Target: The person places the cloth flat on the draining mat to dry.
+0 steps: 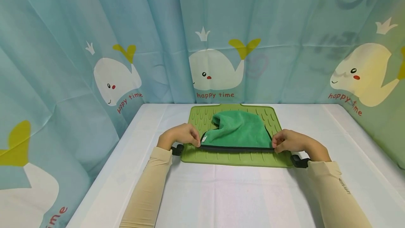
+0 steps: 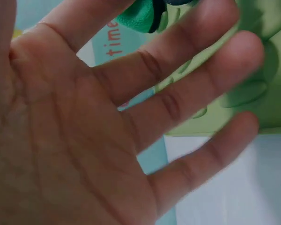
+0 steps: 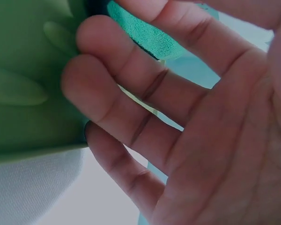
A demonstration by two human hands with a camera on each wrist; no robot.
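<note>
"Whale-print curtain (image 1: 164, 20) behind a white tabletop (image 1: 218, 196); where's the green towel (image 1: 242, 129)?"

"Covering the middle of the ridged green mat (image 1: 202, 156). Left hand (image 1: 184, 134) and right hand (image 1: 293, 140) pinch the towel's near corners."

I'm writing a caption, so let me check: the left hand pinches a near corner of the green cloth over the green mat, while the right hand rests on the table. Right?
Not quite: the right hand isn't resting on the table. The head view shows it pinching the other near corner of the green cloth. The rest stands.
</note>
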